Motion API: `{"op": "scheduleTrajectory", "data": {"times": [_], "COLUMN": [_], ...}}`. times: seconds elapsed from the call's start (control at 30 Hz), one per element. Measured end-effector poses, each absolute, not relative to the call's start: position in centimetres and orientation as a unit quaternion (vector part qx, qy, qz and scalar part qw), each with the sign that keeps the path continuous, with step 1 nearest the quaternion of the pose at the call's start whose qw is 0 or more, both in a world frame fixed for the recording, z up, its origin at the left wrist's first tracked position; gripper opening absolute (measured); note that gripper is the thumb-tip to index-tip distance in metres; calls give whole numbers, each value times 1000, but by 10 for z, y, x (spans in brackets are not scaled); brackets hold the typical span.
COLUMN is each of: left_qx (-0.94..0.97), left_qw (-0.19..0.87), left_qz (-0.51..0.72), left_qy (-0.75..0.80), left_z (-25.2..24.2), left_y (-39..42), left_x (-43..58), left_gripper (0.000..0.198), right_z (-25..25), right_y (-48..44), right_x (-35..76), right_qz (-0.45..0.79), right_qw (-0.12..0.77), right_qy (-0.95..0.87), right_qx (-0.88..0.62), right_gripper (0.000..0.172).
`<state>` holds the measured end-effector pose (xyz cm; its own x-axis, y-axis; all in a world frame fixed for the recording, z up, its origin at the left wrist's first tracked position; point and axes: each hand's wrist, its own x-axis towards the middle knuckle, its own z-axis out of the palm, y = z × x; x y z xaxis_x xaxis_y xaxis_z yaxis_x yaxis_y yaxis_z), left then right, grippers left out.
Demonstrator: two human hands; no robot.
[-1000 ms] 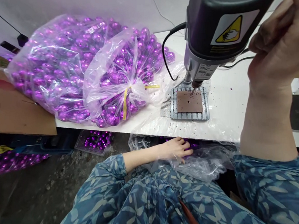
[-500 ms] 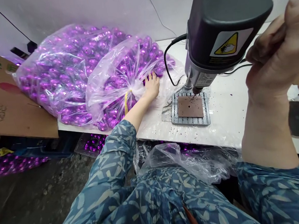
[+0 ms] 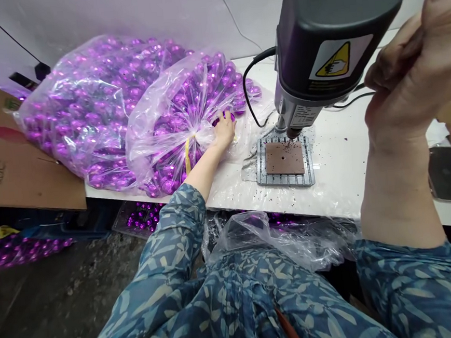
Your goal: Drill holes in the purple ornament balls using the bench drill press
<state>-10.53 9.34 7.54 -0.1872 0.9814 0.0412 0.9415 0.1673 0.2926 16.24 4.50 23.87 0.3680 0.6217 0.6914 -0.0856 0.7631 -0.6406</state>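
Observation:
My left hand (image 3: 224,131) is beside the knotted neck of a clear plastic bag (image 3: 143,139), its fingers curled over a shiny purple ball (image 3: 217,120). Through the plastic show many more such balls. My right hand (image 3: 408,66) is raised at the upper right, closed in a fist at the side of a dark bench drill press (image 3: 338,19). A lever seems to run into that fist, though the fingers cover most of it. Under the chuck (image 3: 293,133), a brown plate (image 3: 285,158) with a small hole rests on the grooved metal base (image 3: 263,179).
A second, larger bag of purple balls (image 3: 83,102) leans behind the first. To the left stands a cardboard box (image 3: 25,164). Dark shavings dot the white table (image 3: 334,165). A phone-like dark slab (image 3: 450,174) lies at right; clear plastic sheeting (image 3: 262,239) hangs over the front edge.
My left fingers have drawn together on the purple ball, where they were spread over it before. My right hand stays closed by the drill press. The whole view has shifted slightly.

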Motion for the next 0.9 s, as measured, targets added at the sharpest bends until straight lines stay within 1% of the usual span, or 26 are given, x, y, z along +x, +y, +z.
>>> {"op": "scheduleTrajectory", "data": {"times": [0.07, 0.1, 0.17, 0.23, 0.27, 0.33, 0.4, 0.47, 0.53, 0.63, 0.73, 0.9], "left_qx": [631, 629, 619, 608, 597, 542, 448, 369, 338, 366, 438, 597], "left_qw": [84, 83, 89, 143, 198, 353, 508, 617, 672, 678, 630, 531], "left_qz": [119, 116, 136, 199, 247, 351, 429, 456, 453, 440, 435, 418], "left_qy": [762, 764, 769, 755, 737, 677, 598, 525, 479, 461, 471, 433], "left_z": [79, 81, 85, 89, 90, 92, 94, 95, 94, 86, 72, 48], "left_y": [101, 105, 109, 107, 104, 92, 73, 51, 29, 3, -12, -12], "left_x": [-101, -99, -97, -97, -98, -100, -101, -100, -97, -90, -81, -58], "left_gripper": [49, 50, 51, 44, 39, 28, 25, 24, 27, 36, 49, 55], "right_z": [238, 239, 240, 242, 243, 244, 243, 240, 236, 234, 236, 243], "right_y": [46, 45, 43, 38, 35, 31, 32, 35, 40, 44, 44, 35], "right_x": [161, 161, 160, 158, 158, 157, 157, 159, 161, 162, 161, 154], "right_qz": [224, 225, 228, 232, 233, 234, 232, 232, 240, 242, 219, 159], "right_qw": [817, 821, 816, 809, 806, 801, 801, 807, 808, 806, 804, 790], "right_qy": [-502, -499, -506, -515, -519, -525, -525, -515, -507, -506, -520, -552], "right_qx": [-177, -159, -162, -162, -164, -169, -171, -171, -181, -190, -188, -214], "right_gripper": [58, 60, 67, 74, 75, 73, 67, 63, 60, 55, 55, 79]}}
